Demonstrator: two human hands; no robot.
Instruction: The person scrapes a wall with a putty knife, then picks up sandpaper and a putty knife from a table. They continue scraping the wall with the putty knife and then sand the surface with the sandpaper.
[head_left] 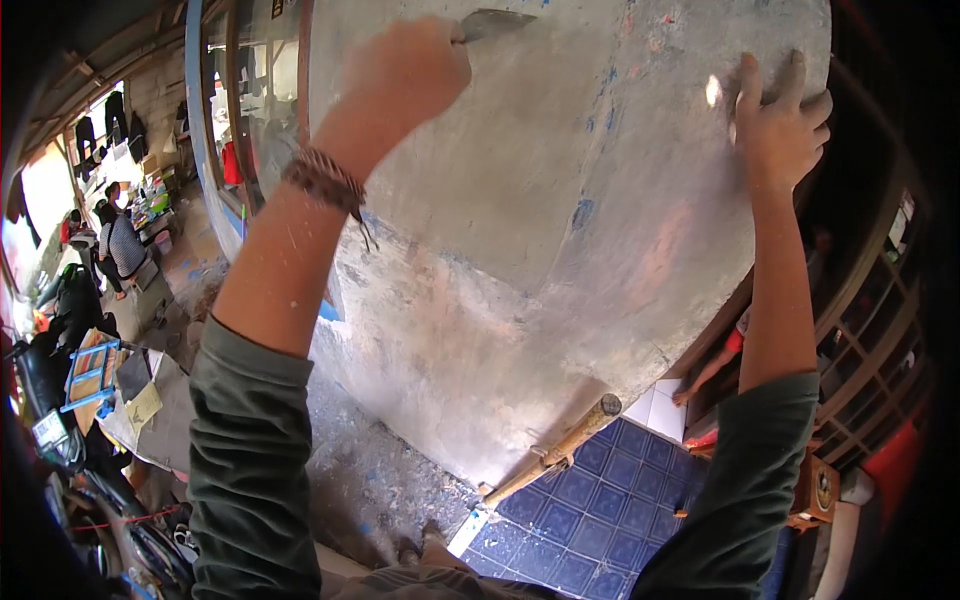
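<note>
My left hand (pixel 408 75) is closed around the handle of a scraper (pixel 497 24), whose flat metal blade points right, at or close to the grey wall (pixel 480 180). Its handle is hidden inside my fist. Bare grey plaster shows on the wall, with blue and pinkish paint remnants. Over at the wall's right edge, my right hand (pixel 785 130) rests with fingers apart, touching the surface and holding nothing.
A wooden pole (pixel 560 448) leans low against the wall, above blue floor tiles (pixel 620 500). Paint flakes litter the floor (pixel 385 480). Motorcycles (pixel 75 440) and a seated person (pixel 120 245) are at left. Another person's leg (pixel 708 372) shows beyond the wall.
</note>
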